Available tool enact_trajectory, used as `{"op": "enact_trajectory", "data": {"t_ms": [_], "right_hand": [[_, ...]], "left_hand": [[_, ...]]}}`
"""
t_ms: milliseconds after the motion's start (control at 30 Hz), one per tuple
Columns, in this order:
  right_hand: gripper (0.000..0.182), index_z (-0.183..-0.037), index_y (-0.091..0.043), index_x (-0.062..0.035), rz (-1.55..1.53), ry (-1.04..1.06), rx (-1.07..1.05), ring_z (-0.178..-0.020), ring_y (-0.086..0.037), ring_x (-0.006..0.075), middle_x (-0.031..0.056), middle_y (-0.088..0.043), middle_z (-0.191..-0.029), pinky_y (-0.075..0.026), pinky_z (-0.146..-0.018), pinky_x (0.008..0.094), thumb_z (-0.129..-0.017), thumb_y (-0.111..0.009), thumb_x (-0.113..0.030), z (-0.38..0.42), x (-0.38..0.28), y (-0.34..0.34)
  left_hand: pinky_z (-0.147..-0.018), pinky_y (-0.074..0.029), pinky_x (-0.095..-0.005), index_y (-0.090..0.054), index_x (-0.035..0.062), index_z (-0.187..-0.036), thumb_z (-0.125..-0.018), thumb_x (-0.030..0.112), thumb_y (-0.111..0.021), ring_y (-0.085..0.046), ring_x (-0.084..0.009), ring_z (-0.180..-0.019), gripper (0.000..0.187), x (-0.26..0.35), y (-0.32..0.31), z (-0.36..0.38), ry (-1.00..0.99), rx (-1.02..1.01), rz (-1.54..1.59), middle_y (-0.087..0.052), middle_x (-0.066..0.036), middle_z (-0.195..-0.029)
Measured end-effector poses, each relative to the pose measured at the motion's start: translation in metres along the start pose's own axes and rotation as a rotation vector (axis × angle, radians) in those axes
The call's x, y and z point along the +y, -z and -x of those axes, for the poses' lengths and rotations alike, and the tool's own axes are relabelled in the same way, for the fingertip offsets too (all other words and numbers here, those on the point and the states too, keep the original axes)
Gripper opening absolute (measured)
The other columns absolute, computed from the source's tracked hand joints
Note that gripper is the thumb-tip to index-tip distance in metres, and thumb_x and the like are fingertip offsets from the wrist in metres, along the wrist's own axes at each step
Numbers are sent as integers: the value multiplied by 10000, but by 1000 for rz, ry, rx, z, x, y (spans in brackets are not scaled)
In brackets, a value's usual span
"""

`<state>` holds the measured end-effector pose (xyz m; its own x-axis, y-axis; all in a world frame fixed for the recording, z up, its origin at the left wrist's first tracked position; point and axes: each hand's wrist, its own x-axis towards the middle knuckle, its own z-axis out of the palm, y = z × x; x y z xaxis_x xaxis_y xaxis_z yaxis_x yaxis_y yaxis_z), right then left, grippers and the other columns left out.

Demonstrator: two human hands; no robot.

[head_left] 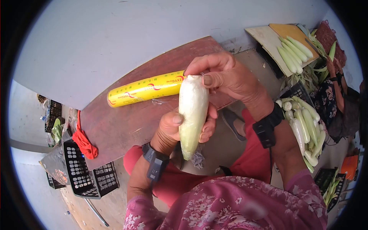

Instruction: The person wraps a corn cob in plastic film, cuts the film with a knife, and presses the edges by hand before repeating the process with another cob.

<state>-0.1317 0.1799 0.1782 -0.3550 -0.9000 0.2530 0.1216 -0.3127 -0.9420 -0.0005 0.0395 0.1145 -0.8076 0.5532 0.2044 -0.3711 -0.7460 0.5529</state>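
Observation:
A pale green ear of corn (193, 115), its surface shiny with clear film, stands nearly upright in front of me, the thick white end at the top. My left hand (168, 124) is wrapped round its middle, thumb in front and fingers at the far side. At the top end, my right hand (222, 76) pinches with thumb and forefinger against the corn's edge; how much film lies between those fingers is too fine to see. Just behind the corn, a yellow roll of cling film (143, 90) lies across the board, its right end partly covered by the corn and my right hand.
The reddish board (115, 130) bears a red cloth (83, 141) at its left edge, above a black crate (78, 168). To the right are a pile of wrapped corn (306, 126), several ears on a board (295, 53), and another person's arm (337, 90).

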Motion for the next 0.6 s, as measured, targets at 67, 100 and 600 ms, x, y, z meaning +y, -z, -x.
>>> {"op": "enact_trajectory", "data": {"t_ms": [67, 100, 600], "right_hand": [[215, -1029, -664, 27, 36, 15, 45, -834, -591, 99, 68, -625, -995, -479, -718, 212, -846, -696, -82, 0, -3, -1], [188, -1012, -670, 25, 53, 23, 68, -809, -582, 89, 66, -622, -987, -470, -685, 202, -852, -687, -73, 1, -6, -2], [320, -1165, -581, 0, 485, 185, 356, -747, -579, 39, 69, -666, -933, -487, -604, 171, -885, -680, -118, -3, -1, -8]], "left_hand": [[-560, -422, -311, -484, -46, -1163, -643, 473, -740, -491, -210, -664, 777, 2, 2, 0, -5, 37, -34, -489, -105, -795], [-574, -429, -315, -484, -44, -1160, -658, 458, -734, -498, -213, -675, 753, 2, 1, 1, -20, 70, -51, -494, -111, -807], [-653, -478, -323, -491, -22, -1126, -771, 307, -694, -546, -197, -744, 525, 10, 2, 0, -158, 535, -451, -542, -97, -864]]}}
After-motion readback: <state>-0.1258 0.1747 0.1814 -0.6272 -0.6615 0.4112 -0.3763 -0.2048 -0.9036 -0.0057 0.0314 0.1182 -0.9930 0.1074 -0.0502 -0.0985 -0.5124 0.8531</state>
